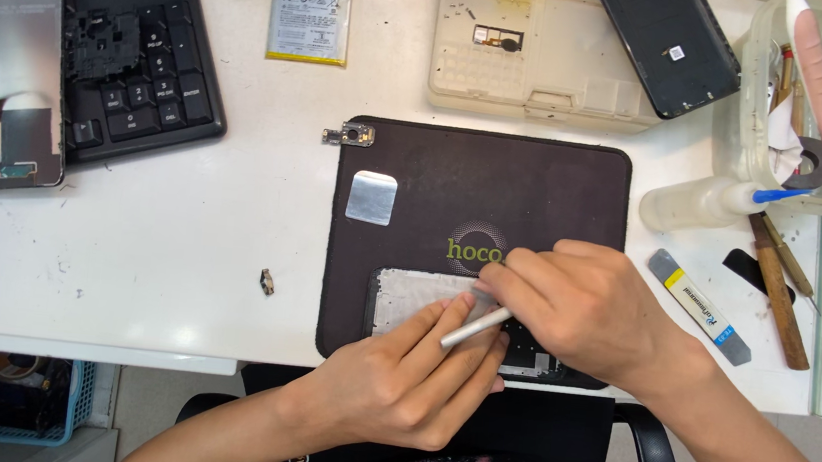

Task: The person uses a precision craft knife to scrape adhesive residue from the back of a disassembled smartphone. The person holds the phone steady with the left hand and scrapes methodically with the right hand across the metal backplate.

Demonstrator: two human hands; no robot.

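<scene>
Nearest the lens, left hand (397,380), palm down, fingers flat and pressing on a pale rectangular phone frame (420,297) at the near edge of the dark work mat (479,197). Right hand (584,308), curled from the right over the same frame, pinching a slim silver tool (475,328) angled low against it. On the mat's upper left, a small shiny foil square (371,197); at its centre, a round green-lettered logo. Just off the mat's top-left corner, a tiny metal bracket (349,135). Beyond the mat, a yellow-edged white-labelled flat battery (310,8) and a beige compartment tray (534,52). Right of the mat, a flat grey pry bar (700,307) with a white and yellow label. Left of the mat, a black keyboard (146,65).
</scene>
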